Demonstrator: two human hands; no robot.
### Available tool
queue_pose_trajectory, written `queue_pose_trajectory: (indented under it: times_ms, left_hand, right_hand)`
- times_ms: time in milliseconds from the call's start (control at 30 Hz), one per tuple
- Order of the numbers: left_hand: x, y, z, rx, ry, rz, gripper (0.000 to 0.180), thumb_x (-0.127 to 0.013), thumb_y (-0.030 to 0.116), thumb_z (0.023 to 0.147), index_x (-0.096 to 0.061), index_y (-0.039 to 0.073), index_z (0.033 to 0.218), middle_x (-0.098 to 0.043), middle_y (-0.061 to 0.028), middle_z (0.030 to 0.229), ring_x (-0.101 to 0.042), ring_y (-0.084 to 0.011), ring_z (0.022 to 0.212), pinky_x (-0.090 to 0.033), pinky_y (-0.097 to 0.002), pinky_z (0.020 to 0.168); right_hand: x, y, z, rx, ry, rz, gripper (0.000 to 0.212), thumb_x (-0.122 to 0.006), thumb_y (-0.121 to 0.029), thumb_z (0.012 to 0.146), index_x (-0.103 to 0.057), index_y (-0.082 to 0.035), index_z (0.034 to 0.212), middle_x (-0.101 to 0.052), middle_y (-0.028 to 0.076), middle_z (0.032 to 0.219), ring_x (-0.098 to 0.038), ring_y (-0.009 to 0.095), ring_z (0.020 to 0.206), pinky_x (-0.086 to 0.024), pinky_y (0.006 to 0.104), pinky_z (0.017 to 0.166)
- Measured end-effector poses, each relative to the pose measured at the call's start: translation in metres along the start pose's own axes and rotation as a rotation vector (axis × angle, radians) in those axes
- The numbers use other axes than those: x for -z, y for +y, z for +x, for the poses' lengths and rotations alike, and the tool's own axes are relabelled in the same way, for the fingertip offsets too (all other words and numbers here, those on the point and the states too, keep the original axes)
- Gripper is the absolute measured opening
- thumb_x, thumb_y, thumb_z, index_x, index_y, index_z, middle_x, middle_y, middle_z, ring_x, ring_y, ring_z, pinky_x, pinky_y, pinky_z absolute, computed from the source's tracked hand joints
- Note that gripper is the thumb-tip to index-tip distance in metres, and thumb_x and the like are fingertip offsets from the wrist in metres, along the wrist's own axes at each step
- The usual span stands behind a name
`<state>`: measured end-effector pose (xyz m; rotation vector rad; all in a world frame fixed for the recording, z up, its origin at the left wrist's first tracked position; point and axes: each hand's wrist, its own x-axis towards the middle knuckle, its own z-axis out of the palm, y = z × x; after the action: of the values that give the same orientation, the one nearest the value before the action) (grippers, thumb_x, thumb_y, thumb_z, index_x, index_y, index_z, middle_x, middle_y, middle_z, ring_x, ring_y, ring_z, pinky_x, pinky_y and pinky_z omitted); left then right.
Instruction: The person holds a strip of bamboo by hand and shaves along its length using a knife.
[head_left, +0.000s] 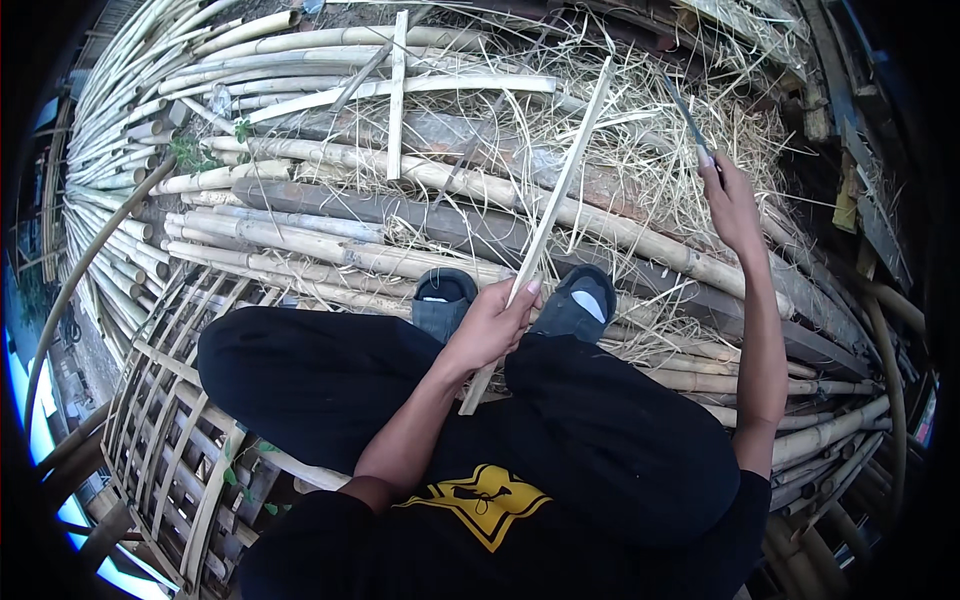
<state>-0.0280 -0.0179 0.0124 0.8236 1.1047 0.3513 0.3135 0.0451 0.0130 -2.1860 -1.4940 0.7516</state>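
Note:
Between my knees, my left hand [492, 325] is closed round a long, pale bamboo strip [562, 190]. The strip slants from near my lap up to the far right, its far end over loose shavings. Out to the right, my right hand [732, 205] grips a knife by its handle, most of which the fingers hide. Its thin dark blade [684, 108] points away and to the left, apart from the strip. Curly bamboo shavings [650, 150] lie heaped beneath the blade and the strip's far end.
Bamboo poles [330, 240] lie crosswise under and beyond my sandalled feet. Two more flat strips [397, 110] cross each other at the far left. A woven bamboo lattice [180, 440] stands by my left knee. Stacked poles [120, 200] fill the left side; dark timber [835, 110] lies far right.

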Motion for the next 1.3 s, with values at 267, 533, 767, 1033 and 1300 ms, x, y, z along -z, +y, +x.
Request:
queue_pose_trajectory:
  times_ms: [267, 533, 767, 1033, 1300]
  left_hand:
    - [0.0, -0.002, 0.003, 0.07, -0.051, 0.064, 0.039, -0.047, 0.036, 0.1, -0.054, 0.004, 0.079, -0.046, 0.003, 0.061, -0.041, -0.0033, 0.047, -0.033, -0.0223, 0.041]
    - [-0.002, -0.001, 0.005, -0.052, 0.136, 0.352, 0.034, -0.049, 0.025, 0.099, -0.06, -0.006, 0.087, -0.062, -0.0129, 0.068, -0.061, -0.0215, 0.062, -0.047, -0.0364, 0.06]
    - [-0.004, -0.01, 0.01, -0.159, 0.232, 0.552, 0.031, -0.047, 0.021, 0.099, -0.055, -0.005, 0.083, -0.05, -0.0154, 0.058, -0.047, -0.0215, 0.051, -0.039, -0.0363, 0.053]
    - [0.001, -0.003, 0.014, -0.244, 0.326, 0.567, 0.034, -0.049, 0.023, 0.099, -0.054, -0.004, 0.08, -0.05, -0.0141, 0.056, -0.044, -0.0217, 0.049, -0.039, -0.0369, 0.051]
    - [-0.01, 0.003, 0.0, -0.206, 0.214, 0.584, 0.036, -0.049, 0.024, 0.099, -0.054, -0.005, 0.078, -0.047, -0.0126, 0.053, -0.041, -0.0177, 0.048, -0.037, -0.0359, 0.049]
  right_hand:
    - [-0.083, -0.067, -0.094, 0.407, -0.483, 0.031, 0.025, -0.047, -0.026, 0.097, -0.045, -0.002, 0.091, -0.053, 0.022, 0.059, -0.055, 0.044, 0.061, -0.04, 0.051, 0.055]
    - [-0.093, -0.072, -0.105, 0.502, -0.555, -0.029, 0.024, -0.048, -0.026, 0.096, -0.045, -0.002, 0.094, -0.053, 0.021, 0.058, -0.055, 0.044, 0.059, -0.041, 0.0522, 0.054]
    - [-0.101, -0.052, -0.081, 0.545, -0.424, -0.093, 0.031, -0.05, -0.035, 0.095, -0.05, -0.005, 0.088, -0.056, 0.019, 0.057, -0.057, 0.042, 0.057, -0.044, 0.0513, 0.053]
    - [-0.108, -0.051, -0.039, 0.71, -0.323, -0.192, 0.035, -0.049, -0.041, 0.094, -0.054, -0.006, 0.095, -0.056, 0.018, 0.055, -0.058, 0.041, 0.057, -0.042, 0.0497, 0.049]
    - [-0.04, 0.014, 0.047, 0.295, -0.038, -0.437, 0.041, -0.043, -0.043, 0.097, -0.055, -0.004, 0.092, -0.058, 0.021, 0.059, -0.059, 0.043, 0.06, -0.044, 0.0509, 0.056]
